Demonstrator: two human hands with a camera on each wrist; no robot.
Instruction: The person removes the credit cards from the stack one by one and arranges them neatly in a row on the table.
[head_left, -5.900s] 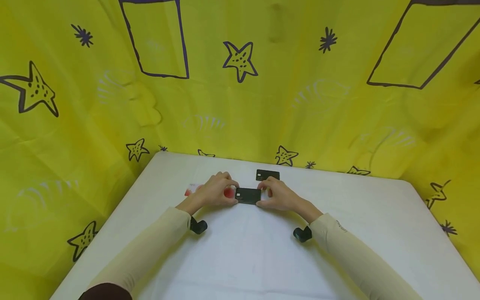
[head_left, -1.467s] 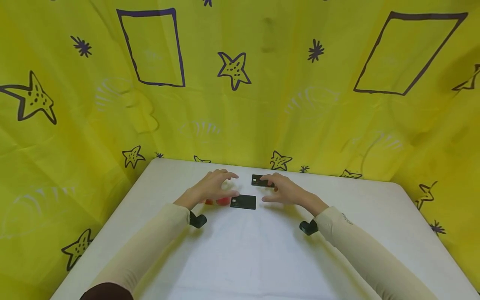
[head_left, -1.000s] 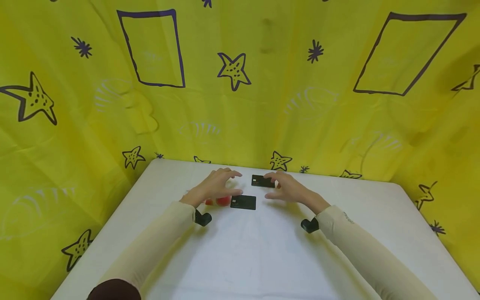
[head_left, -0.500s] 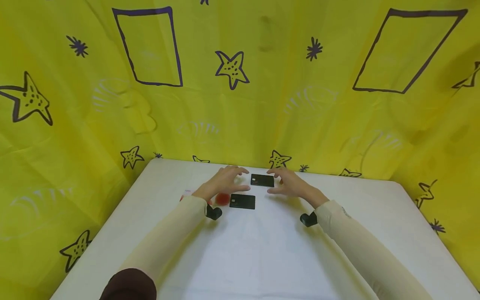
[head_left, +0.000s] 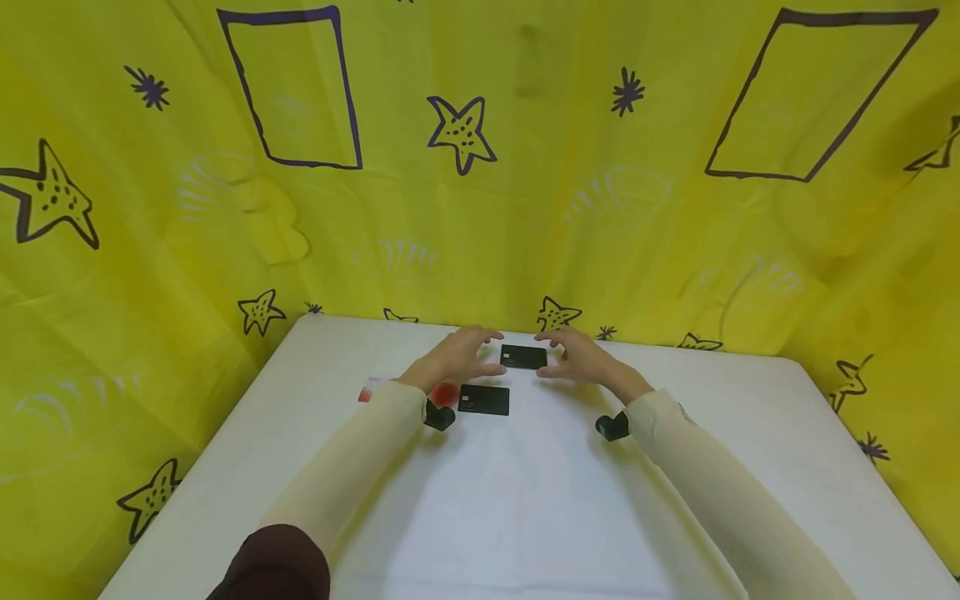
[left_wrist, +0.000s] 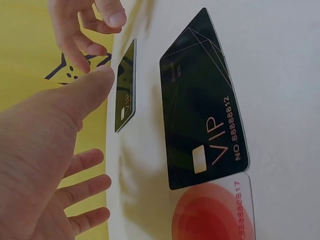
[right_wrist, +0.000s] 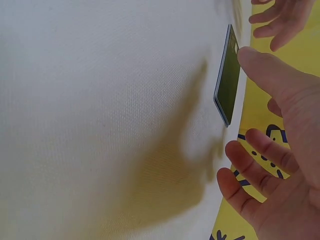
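A black VIP card [head_left: 523, 357] lies flat near the table's back edge; its side looks layered in the right wrist view, like more than one card. My left hand [head_left: 463, 354] is at its left end and my right hand [head_left: 581, 357] at its right end, thumbs and fingers spread, holding nothing. Closer to me lies a second black VIP card [left_wrist: 205, 105] with a gold chip, printed NO.88888812. It meets a white card with red circles [left_wrist: 212, 215] on its left. My left wrist and sleeve cover part of that white card in the head view.
All the cards are on a white-covered table [head_left: 517, 500]. A yellow curtain [head_left: 480, 242] with starfish drawings hangs right behind its back edge and along both sides. A black wrist camera [head_left: 439, 415] is strapped under the left wrist, another [head_left: 612, 427] under the right.
Almost six seconds ago both hands pinched the nearer black card by its ends. They have let go of it and moved forward, the left also rightward, to either side of the far black card.
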